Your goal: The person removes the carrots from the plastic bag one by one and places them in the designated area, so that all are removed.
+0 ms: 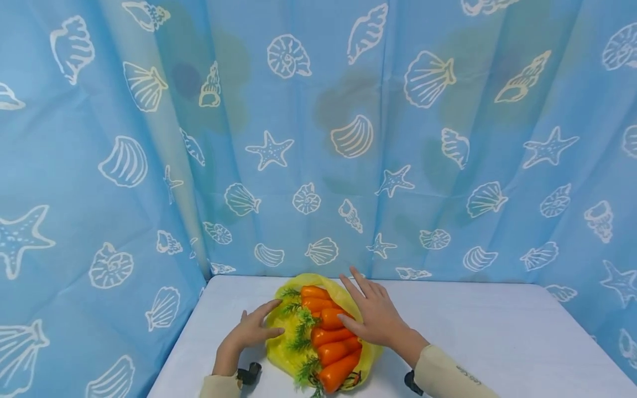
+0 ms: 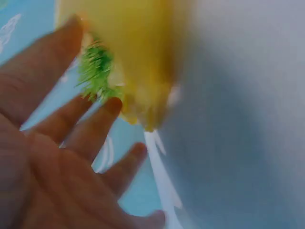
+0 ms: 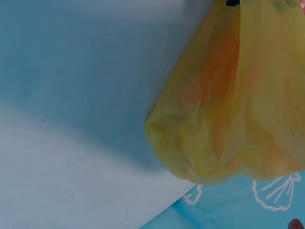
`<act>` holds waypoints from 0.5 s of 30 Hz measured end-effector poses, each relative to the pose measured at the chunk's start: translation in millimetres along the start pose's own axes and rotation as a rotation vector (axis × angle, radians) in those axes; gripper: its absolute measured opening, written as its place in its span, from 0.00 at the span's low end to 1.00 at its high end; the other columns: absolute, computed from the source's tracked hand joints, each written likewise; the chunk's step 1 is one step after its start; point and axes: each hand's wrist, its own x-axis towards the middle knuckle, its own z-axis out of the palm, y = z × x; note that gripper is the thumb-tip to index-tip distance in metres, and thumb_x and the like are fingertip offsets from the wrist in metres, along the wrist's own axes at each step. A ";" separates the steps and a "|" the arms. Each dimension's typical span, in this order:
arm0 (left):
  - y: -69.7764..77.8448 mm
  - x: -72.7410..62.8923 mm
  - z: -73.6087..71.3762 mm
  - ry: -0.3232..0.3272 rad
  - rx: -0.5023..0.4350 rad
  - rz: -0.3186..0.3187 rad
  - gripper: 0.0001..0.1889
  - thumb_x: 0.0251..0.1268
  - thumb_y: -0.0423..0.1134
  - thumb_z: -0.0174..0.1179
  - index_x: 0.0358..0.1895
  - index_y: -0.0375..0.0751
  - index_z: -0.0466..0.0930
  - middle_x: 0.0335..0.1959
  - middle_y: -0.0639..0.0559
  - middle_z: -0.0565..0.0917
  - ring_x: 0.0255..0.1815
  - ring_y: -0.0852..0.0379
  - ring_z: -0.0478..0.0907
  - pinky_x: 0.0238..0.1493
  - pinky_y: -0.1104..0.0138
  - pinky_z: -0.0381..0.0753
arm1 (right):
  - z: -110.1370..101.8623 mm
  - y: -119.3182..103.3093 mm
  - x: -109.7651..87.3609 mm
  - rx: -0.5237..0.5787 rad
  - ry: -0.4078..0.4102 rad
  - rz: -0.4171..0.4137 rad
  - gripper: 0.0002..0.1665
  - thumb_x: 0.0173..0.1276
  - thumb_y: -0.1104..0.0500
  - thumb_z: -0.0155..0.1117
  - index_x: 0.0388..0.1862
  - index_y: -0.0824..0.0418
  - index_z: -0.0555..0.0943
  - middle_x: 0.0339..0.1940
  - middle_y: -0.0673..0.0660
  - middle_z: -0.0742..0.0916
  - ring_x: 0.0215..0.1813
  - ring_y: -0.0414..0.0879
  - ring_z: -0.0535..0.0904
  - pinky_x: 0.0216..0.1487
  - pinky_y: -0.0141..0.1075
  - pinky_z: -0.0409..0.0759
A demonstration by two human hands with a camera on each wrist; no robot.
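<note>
A thin yellow bag (image 1: 280, 354) lies opened out on the table with several plump orange carrots (image 1: 339, 349) lined up in it, their green feathery tops (image 1: 302, 323) pointing left. At the bag's left edge is my left hand (image 1: 250, 330), its fingers spread and nothing in them; the left wrist view shows its fingertips close to the bag's side and a green top. My right hand (image 1: 374, 314) hovers at the right side over the carrots, fingers extended and apart. In the right wrist view, carrots show orange through the bag's wall (image 3: 209, 138), with just one fingertip (image 3: 296, 224) at the corner.
The white table (image 1: 463, 331) reaches to a blue curtain (image 1: 318, 221) printed with seashells and starfish, which also hangs at both sides. A dark cord (image 1: 354, 379) lies at the bag's near right edge. Black camera mounts (image 1: 250, 374) sit at the wrists.
</note>
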 end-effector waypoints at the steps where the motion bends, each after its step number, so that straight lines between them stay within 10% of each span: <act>1: -1.1 1.2 1.5 -0.012 0.013 -0.010 0.38 0.60 0.46 0.69 0.73 0.45 0.66 0.73 0.38 0.68 0.75 0.32 0.59 0.69 0.25 0.34 | 0.9 -0.5 0.5 0.004 -0.009 0.002 0.49 0.68 0.37 0.60 0.81 0.51 0.53 0.83 0.57 0.53 0.72 0.62 0.67 0.71 0.62 0.65; 15: 1.0 3.0 5.6 -0.037 0.103 -0.092 0.37 0.52 0.40 0.74 0.68 0.44 0.72 0.70 0.36 0.71 0.75 0.32 0.58 0.71 0.27 0.39 | 13.2 -19.3 8.7 0.178 -0.095 0.017 0.47 0.69 0.37 0.59 0.81 0.46 0.52 0.82 0.55 0.57 0.74 0.59 0.67 0.71 0.63 0.67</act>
